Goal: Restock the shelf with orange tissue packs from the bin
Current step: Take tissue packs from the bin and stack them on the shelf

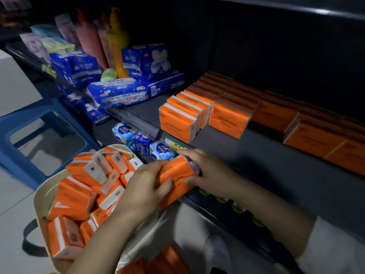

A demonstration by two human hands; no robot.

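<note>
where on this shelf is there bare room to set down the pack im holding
Bare shelf lies in front of the orange rows, right of the held pack. A narrower strip runs between those rows and the blue packs. The left end is crowded, and the bin is full.

Dim overall, light from the left and above. Brightest areas: floor tiles (13, 198) and the bin (37, 196) rim. On the shelf (286, 175) the deck is dark grey; back panel near black, detail lost. Far-right orange packs (316, 137) sink into shadow, print unreadable. The front row (179, 123) is better lit, lettering faint. 1 glare streak on the upper shelf edge (324, 11). Soft shadow on the deck beside the right hand (209, 173). Both it and the left hand (144, 184) are soft-edged, slight motion blur. Lettering on the held pack (175, 175) is partly legible. Top-left goods (88, 36) smeared, out of focus. Wide-angle bend: shelf lines curve, corners stretch and darken.
</note>
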